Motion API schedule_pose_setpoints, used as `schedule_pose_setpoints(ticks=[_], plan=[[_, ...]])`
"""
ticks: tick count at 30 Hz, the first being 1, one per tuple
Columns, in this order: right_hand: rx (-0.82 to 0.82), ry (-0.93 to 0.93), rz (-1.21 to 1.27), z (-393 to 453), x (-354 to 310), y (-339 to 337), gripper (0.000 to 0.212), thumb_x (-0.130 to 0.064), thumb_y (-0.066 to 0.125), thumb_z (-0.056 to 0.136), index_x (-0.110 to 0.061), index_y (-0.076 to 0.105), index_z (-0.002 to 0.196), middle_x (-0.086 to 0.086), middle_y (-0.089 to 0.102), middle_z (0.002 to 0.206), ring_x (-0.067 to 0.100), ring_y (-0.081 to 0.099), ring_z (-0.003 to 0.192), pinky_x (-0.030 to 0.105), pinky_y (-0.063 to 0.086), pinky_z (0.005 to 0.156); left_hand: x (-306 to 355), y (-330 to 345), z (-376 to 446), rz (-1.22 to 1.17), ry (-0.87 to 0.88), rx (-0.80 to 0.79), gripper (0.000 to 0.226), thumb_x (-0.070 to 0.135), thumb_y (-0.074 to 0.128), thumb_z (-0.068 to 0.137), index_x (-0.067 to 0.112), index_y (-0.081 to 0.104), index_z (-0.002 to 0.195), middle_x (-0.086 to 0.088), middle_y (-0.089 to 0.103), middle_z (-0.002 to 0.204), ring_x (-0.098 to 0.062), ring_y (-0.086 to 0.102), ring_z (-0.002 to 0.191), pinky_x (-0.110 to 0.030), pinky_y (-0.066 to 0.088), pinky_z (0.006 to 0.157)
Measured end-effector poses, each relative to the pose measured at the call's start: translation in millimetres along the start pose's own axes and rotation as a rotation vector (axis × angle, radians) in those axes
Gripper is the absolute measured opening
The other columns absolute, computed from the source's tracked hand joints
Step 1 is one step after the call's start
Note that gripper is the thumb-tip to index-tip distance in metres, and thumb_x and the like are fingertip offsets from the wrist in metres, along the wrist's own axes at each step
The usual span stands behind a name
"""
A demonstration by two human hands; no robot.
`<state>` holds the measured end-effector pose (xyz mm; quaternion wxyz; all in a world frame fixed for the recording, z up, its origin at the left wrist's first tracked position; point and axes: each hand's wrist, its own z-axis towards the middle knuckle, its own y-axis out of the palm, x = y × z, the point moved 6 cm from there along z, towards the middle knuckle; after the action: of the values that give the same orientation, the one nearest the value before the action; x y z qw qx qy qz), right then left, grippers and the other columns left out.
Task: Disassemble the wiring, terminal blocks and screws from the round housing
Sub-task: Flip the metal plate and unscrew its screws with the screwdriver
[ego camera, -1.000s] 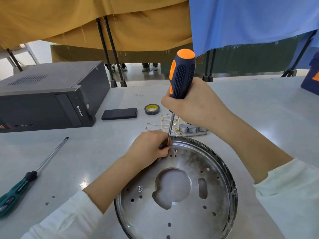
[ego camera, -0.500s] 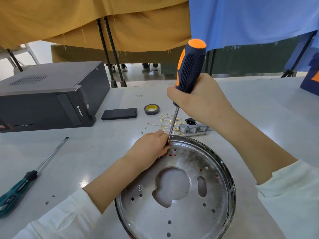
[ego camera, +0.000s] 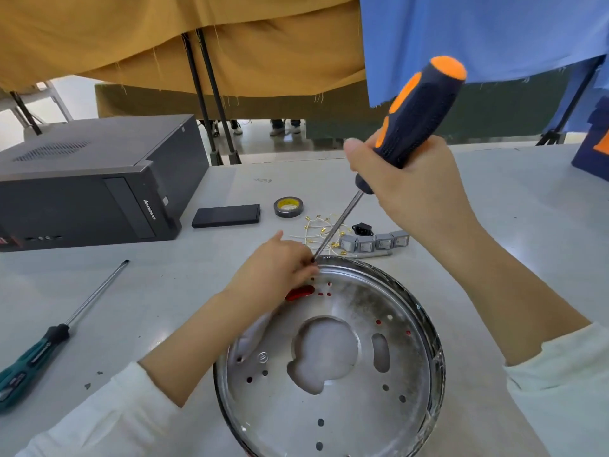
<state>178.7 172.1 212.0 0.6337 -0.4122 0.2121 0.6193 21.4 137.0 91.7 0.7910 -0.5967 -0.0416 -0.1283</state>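
The round metal housing (ego camera: 408, 367) lies in front of me, its perforated plate facing up. My right hand (ego camera: 412, 189) grips the navy and orange screwdriver (ego camera: 418, 113), its shaft slanting down-left to the housing's far rim. My left hand (ego camera: 273, 272) pinches something small and dark at the screwdriver's tip; I cannot make out what it is. A red oblong opening (ego camera: 299, 292) shows in the plate just beneath that hand. Behind the housing lie removed white wires with brass terminals (ego camera: 318, 229), a black socket (ego camera: 362, 229) and a row of grey switch blocks (ego camera: 375, 243).
A teal-handled screwdriver (ego camera: 49, 344) lies on the table at the left. A black computer case (ego camera: 89, 183) stands at the back left, with a flat black slab (ego camera: 226, 215) and a tape roll (ego camera: 288, 206) beside it. Yellow and blue cloths hang behind the table.
My right hand has lifted and tilted the screwdriver's handle to the right. My left hand has drawn back a little, uncovering the red opening in the plate.
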Motion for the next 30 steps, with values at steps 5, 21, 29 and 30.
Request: schedule_pose_setpoints(ticks=[5,21,29,30], plan=[[0.076,-0.014,0.281,-5.0,15.2,-12.1,0.044,-0.035,0.062,0.088,0.006,0.055,0.074,0.008,0.044,0.055,0.012,0.037,0.045,0.016,0.030,0.044,-36.2,-27.4,-9.2,-0.375,-0.235,0.146,0.011,0.034,0.068,0.087,0.034,0.068,0.099,0.025,0.066,0.081,0.013,0.058,0.081,0.001,0.036,0.071],[-0.597,0.153,0.042,-50.9,139.3,64.3,0.034,-0.021,0.069,0.084,-0.049,0.068,0.103,-0.008,0.055,0.093,0.019,0.063,0.099,0.034,0.056,0.084,-118.0,31.4,-13.0,-0.337,-0.543,0.174,0.004,0.016,0.066,0.087,0.013,0.069,0.089,0.009,0.067,0.080,-0.001,0.061,0.075,-0.001,0.038,0.063],[-0.438,-0.283,-0.262,-59.7,129.2,58.7,0.073,-0.011,0.090,0.061,-0.053,0.056,0.111,-0.030,0.042,0.096,-0.015,0.052,0.092,-0.005,0.035,0.075,-115.0,43.9,-8.2,-0.215,-0.435,0.166,0.011,0.015,0.065,0.089,0.007,0.073,0.094,-0.008,0.067,0.103,-0.025,0.052,0.106,-0.018,0.028,0.085],[-0.429,-0.282,-0.255,-61.1,128.9,58.2,0.069,-0.016,0.089,0.062,-0.054,0.056,0.110,-0.030,0.043,0.096,-0.016,0.052,0.092,-0.006,0.034,0.074,-117.6,43.1,-9.8,-0.214,-0.454,0.182,0.012,0.016,0.065,0.090,0.008,0.073,0.095,-0.008,0.066,0.104,-0.025,0.051,0.108,-0.018,0.027,0.086]])
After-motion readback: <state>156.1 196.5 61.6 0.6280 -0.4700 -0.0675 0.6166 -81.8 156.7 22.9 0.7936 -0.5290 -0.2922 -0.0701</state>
